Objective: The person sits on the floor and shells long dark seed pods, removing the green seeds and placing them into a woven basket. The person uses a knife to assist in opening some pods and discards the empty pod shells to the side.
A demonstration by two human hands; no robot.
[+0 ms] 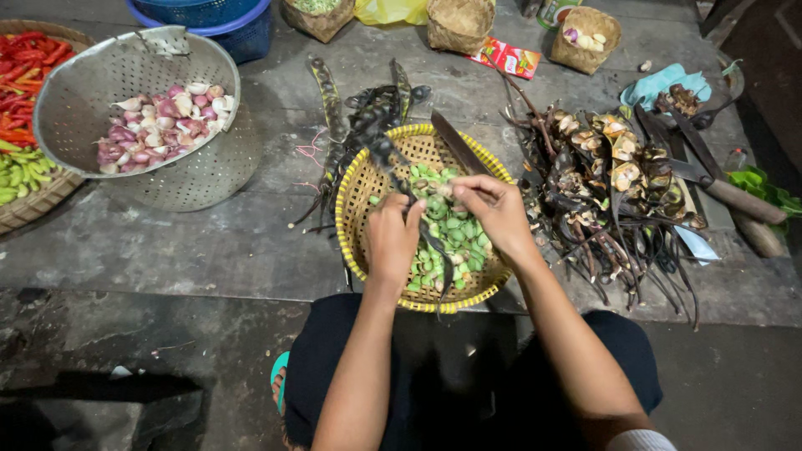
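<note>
Dark, worn floor boards carry baskets, a metal colander (200, 179) of shallots and a heap of emptied pods (610, 196). Left hand (393, 238) is closed round a long dark bean pod (399, 179) held over the yellow-rimmed woven basket (355, 217) of green beans (455, 234). Right hand (493, 209) grips a knife (458, 146), blade pointing away, fingers pinched at the pod. Risks, as judged: the blade may slip towards the left fingers, close beside it; freed beans may spring past the basket rim onto the floor.
</note>
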